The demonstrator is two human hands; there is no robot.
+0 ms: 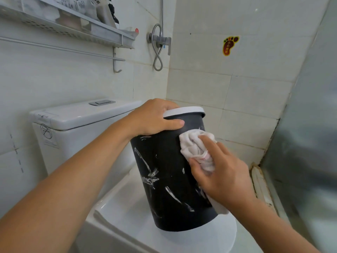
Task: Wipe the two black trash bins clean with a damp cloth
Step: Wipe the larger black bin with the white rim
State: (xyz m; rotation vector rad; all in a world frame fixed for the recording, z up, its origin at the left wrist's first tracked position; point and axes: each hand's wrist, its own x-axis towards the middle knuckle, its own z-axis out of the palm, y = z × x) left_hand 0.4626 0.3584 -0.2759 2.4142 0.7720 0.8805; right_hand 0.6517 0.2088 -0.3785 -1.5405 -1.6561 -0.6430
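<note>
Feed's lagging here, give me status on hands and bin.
Left hand grips bin at white rim. Right hand presses cloth on its side. Bin tilted on toilet lid. Nothing blocking.

The black trash bin point(164, 176) looks like matt plastic streaked with pale smears, under a smooth white rim ring point(184, 110). The white cloth point(195, 145) is soft, crumpled, nubby fabric. The toilet lid point(182, 240) and cistern point(80, 115) are glossy white; the wall tiles point(218, 84) shine faintly; the shower mixer point(160, 41) is brushed metal.
</note>
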